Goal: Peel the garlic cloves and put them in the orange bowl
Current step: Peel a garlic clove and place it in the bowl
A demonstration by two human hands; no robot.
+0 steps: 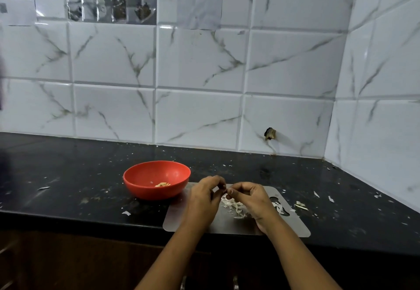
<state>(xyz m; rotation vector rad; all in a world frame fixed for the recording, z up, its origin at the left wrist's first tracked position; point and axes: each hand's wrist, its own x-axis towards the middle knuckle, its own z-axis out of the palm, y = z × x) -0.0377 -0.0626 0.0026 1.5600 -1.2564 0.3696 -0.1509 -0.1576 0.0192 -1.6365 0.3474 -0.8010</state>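
Black counter (68,176): left hand (202,198) and right hand (252,198) pinch one small whitish garlic clove (225,189).

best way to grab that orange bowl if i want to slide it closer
Take the round orange plastic bowl by its rim on the near right side, thumb inside and fingers outside. It sits upright and open on the black counter just left of the left hand, and the peeled cloves lie low, clear of the rim.

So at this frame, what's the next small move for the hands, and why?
Probably keep stripping skin: both hands pinch a small clove above the steel board, over the peel pile. Once bare, the left hand could drop it into the orange bowl.
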